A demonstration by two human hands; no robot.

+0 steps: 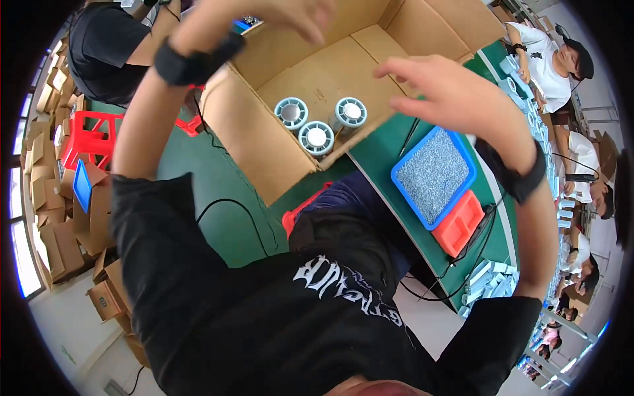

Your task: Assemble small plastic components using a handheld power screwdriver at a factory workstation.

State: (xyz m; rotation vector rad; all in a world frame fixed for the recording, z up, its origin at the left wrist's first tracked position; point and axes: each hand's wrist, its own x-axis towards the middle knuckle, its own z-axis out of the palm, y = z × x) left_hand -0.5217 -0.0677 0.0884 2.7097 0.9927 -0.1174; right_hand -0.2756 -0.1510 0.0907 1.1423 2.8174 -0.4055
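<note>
A large open cardboard box point(330, 69) stands before me with its flaps folded out. In its near corner three light-blue cylinders with ribbed round rims and silvery centres stand upright: one on the left point(291, 113), one nearest me point(316, 139) and one on the right point(349, 113). My left hand point(287, 14) hangs over the far left of the box, blurred and partly cut off by the upper edge; thumb and fingers look apart, with nothing seen in them. Above the box's right side is my right hand point(446, 92), empty, its thumb and fingers spread.
Right of the box, a green table point(380, 155) carries a blue tray point(432, 175) of small grey-blue pieces, a red compartment tray point(460, 224), cables and a pile of light-blue parts point(489, 284). Red stools point(92, 140) and cardboard boxes stand left. Other people work on both sides.
</note>
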